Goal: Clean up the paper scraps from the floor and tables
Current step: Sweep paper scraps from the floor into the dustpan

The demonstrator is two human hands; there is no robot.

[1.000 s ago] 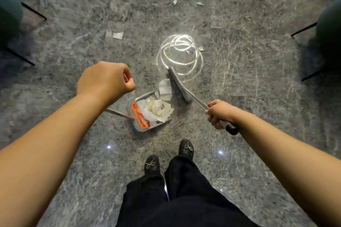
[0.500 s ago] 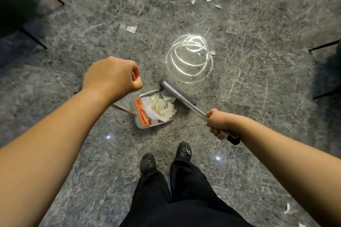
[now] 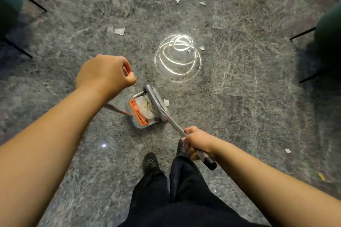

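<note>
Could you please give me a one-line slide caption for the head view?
Right hand sweeps broom against scrap-filled dustpan held by left hand; scraps remain on floor.

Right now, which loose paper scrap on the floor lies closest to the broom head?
The small white scrap just right of the broom head, beside the dustpan. All the other scraps lie well away, up the floor.

The place looks like an office or public lounge: a polished grey stone floor (image 3: 239,108) mirrors a spiral ceiling light (image 3: 178,59), and teal upholstered chairs (image 3: 328,29) on thin black metal legs stand at either side.
</note>
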